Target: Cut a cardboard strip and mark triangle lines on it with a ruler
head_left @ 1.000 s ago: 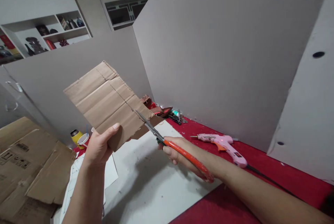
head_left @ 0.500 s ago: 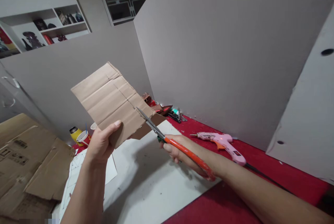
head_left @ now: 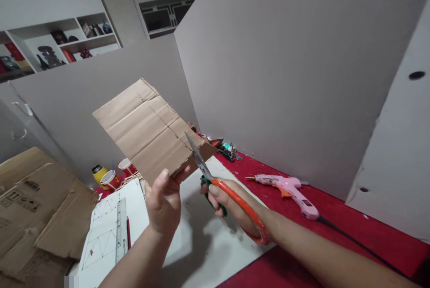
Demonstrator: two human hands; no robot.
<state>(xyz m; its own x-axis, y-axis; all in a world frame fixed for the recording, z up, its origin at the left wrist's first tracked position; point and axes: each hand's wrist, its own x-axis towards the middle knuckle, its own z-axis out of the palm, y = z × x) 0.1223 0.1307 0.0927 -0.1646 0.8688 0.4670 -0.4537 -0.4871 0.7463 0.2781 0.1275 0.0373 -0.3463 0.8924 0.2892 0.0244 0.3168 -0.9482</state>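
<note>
My left hand holds a piece of brown cardboard by its lower edge, thumb in front and fingers partly behind. The cardboard is raised above the white board and bears a dark drawn line with crease lines across it. In my right hand are scissors with orange and green handles. Their blades point up and to the left at the right part of the cardboard. One blade lies over its front face near the drawn line; the other is mostly hidden.
A pink glue gun lies on the red cloth at right. White board lies below my hands. At left are a large cardboard box, cups, a yellow bottle, a ruler and drawings.
My left hand has moved right along the cardboard's lower edge. The scissors have turned more upright and their tip has shifted right. The view has shifted slightly, showing the ruler.
</note>
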